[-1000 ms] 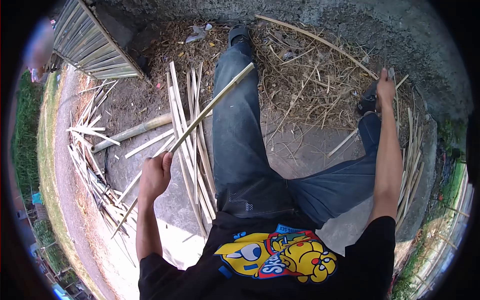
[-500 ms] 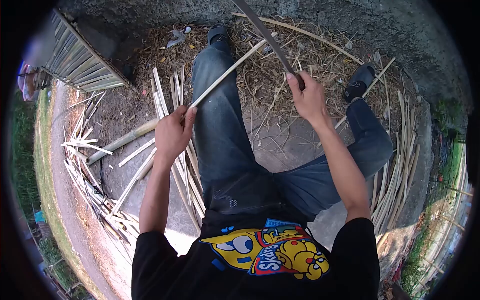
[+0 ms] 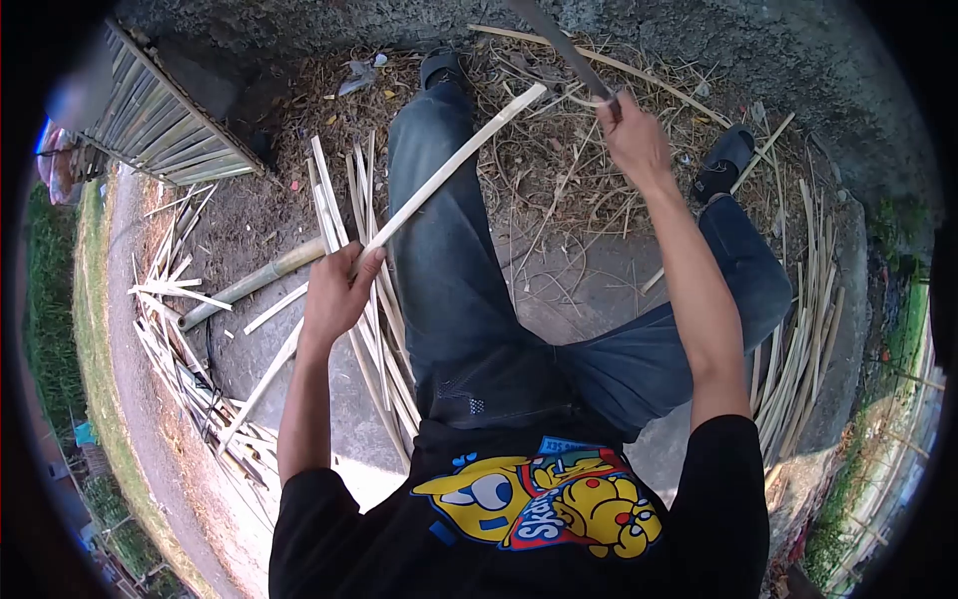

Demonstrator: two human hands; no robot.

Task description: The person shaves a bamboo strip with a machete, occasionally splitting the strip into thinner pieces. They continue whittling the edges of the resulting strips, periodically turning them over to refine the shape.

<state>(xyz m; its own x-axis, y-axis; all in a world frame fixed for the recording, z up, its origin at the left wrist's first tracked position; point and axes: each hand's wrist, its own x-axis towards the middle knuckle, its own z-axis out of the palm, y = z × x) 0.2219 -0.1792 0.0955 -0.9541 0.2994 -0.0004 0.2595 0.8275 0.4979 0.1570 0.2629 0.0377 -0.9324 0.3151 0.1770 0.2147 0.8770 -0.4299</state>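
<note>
My left hand (image 3: pixel 336 297) is closed around the near end of a pale bamboo strip (image 3: pixel 454 163). The strip slants up to the right across my left thigh, and its far end is free in the air. In my right hand (image 3: pixel 639 145) I grip a long dark-bladed knife (image 3: pixel 561 42), its blade pointing up and to the left past the top edge of view. A thin pale curl (image 3: pixel 584 100) shows beside the blade near my right fingers. Blade and strip appear apart.
Split bamboo strips lie in piles at left (image 3: pixel 170 349) and right (image 3: pixel 803 329). More strips (image 3: pixel 374 339) lie beside my left leg, near a round bamboo pole (image 3: pixel 254 285). Shavings (image 3: pixel 559 185) cover the ground between my feet. A slatted bamboo panel (image 3: pixel 165 115) and a rough wall (image 3: pixel 798 70) stand beyond.
The knife and my right hand have moved up and to the right, off the strip's far end. My left hand has come slightly down and left, turning the strip's wide pale face up.
</note>
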